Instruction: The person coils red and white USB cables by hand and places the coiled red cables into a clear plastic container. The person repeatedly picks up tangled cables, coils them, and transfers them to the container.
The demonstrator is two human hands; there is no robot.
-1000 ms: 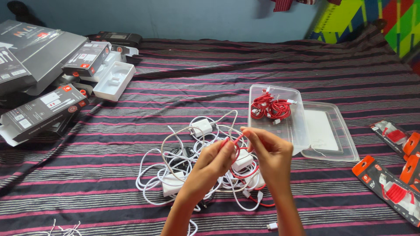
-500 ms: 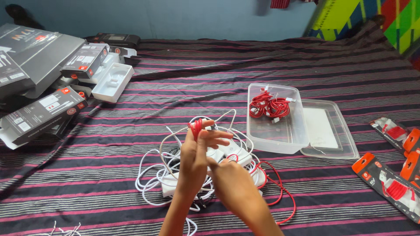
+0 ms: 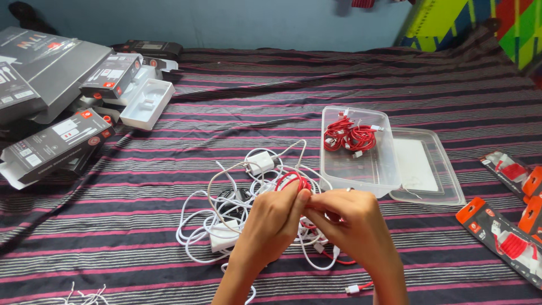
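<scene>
At the far left of the striped bed cover [image 3: 169, 226], a stack of dark grey cardboard product boxes [image 3: 53, 141] lies beside an empty white moulded plastic tray [image 3: 148, 104]. These sit as they did a second ago.

Toward the middle is a loose tangle of white charging cables and white plug adapters [image 3: 226, 217]. Directly above it the left hand [image 3: 271, 223] has its fingers curled and pressed around a small coil of red charging cable [image 3: 292, 182], whose loops show above the knuckles. Half a second ago this hand was raised with the coil on spread fingers; now it has dropped and closed on the bundle.

The right hand [image 3: 353, 217] has come up from below and meets the left, fingers bent and pinching the red cable next to the left thumb. The long red slack that sprawled over the bed has mostly been drawn in; only a short tail runs down to a white connector end [image 3: 352, 289] near the bottom edge. By my reading, the winding is nearly complete.

Right of the hands stands a clear plastic rectangular container [image 3: 361, 175] holding several coiled red cables [image 3: 350, 137], its clear lid [image 3: 435, 192] just beside it. At the far right lie orange-and-black retail packets [image 3: 497, 231].
</scene>
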